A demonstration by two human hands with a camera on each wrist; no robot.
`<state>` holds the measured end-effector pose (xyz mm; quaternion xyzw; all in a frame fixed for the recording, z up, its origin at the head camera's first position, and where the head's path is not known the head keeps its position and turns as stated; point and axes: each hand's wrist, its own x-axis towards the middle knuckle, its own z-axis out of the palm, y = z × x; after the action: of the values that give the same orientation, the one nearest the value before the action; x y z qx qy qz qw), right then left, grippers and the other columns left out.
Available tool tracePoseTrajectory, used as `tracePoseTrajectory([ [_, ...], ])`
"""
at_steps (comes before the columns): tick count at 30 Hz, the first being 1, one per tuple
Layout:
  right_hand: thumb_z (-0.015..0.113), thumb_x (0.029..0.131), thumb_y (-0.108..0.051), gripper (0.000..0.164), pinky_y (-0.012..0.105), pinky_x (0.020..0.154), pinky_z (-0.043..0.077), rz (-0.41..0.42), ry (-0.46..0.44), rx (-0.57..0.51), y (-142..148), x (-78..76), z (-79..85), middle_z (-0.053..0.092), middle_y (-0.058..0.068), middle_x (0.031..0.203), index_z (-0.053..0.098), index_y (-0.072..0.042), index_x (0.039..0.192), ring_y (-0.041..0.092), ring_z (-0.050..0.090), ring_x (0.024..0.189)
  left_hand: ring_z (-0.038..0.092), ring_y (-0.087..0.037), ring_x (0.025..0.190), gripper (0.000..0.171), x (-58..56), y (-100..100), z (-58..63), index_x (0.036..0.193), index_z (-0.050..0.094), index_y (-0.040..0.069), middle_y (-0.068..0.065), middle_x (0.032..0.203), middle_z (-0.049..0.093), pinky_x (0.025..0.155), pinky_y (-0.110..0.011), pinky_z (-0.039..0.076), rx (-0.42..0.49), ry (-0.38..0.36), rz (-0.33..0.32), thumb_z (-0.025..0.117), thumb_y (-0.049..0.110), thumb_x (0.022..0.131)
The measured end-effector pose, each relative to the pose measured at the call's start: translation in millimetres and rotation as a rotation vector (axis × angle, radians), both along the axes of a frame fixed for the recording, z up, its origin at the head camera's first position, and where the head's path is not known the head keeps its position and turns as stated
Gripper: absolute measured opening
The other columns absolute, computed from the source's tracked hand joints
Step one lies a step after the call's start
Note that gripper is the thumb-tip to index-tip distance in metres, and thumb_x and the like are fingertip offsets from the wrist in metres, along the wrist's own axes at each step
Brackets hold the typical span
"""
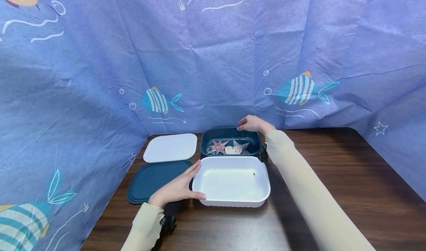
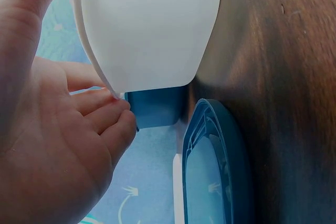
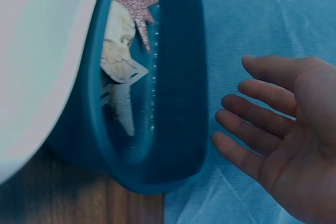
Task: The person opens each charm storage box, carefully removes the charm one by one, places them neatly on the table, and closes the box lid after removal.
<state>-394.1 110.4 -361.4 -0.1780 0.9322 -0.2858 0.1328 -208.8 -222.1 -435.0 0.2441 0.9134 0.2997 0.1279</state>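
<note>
A white rectangular container (image 1: 231,203) sits near the table's middle. My left hand (image 1: 179,186) spans its left end, thumb at the near corner and fairly straight fingers against the rim, as the left wrist view also shows. Just behind stands a dark blue container (image 3: 181,77) holding a glittery pink star (image 1: 218,147), a whitish shell-like piece (image 3: 116,45) and a silvery star (image 3: 124,108). My right hand (image 1: 252,123) is above that container's far right rim. In the right wrist view its fingers are loosely bent, apart from the wall, and hold nothing.
A white lid (image 1: 170,147) lies at the back left of the wooden table (image 1: 319,177), with a dark blue lid (image 1: 154,178) in front of it. A blue fish-print cloth (image 1: 219,77) hangs close behind the dark blue container.
</note>
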Motion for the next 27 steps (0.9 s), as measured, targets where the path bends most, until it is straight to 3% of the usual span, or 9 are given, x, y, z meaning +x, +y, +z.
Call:
tracePoseTrajectory([
  [6,0.058,0.103,-0.024,0.048,0.047,0.107,0.043,0.041,-0.052,0.050,-4.8,-0.3,-11.6,0.055,0.023,0.142,0.055,0.005,0.140,0.037,0.051,0.131,0.016,-0.023,0.153,0.112,1.3,-0.6,1.1,0.162,0.016,0.013,0.002,0.169,0.007,0.117,-0.052,0.029,0.008,-0.003,-0.002,0.082,0.053,0.080],
  [11,0.056,0.104,-0.026,0.050,0.048,0.103,0.046,0.075,-0.169,0.083,-11.4,1.8,-17.6,0.051,0.020,0.146,0.051,0.002,0.145,0.034,0.053,0.125,0.017,-0.024,0.152,0.112,1.0,-1.7,0.9,0.162,0.017,0.012,-0.002,0.169,0.008,0.116,-0.052,0.029,0.008,0.002,-0.002,0.081,0.054,0.080],
  [16,0.053,0.105,-0.026,0.050,0.049,0.105,0.045,0.090,-0.250,0.109,-13.4,7.0,-22.0,0.045,0.020,0.152,0.050,0.000,0.147,0.036,0.047,0.135,0.016,-0.023,0.153,0.114,-0.4,-0.8,1.0,0.163,0.015,0.013,-0.002,0.170,0.008,0.117,-0.051,0.029,0.012,-0.006,-0.013,0.079,0.058,0.080],
  [27,0.053,0.105,-0.027,0.049,0.050,0.105,0.045,0.097,-0.285,0.105,-14.2,10.0,-35.3,0.049,0.019,0.149,0.052,0.000,0.145,0.035,0.047,0.135,0.017,-0.023,0.152,0.115,-0.5,-1.1,-0.3,0.163,0.015,0.013,-0.001,0.169,0.008,0.117,-0.051,0.029,-0.003,0.009,-0.010,0.080,0.059,0.079],
])
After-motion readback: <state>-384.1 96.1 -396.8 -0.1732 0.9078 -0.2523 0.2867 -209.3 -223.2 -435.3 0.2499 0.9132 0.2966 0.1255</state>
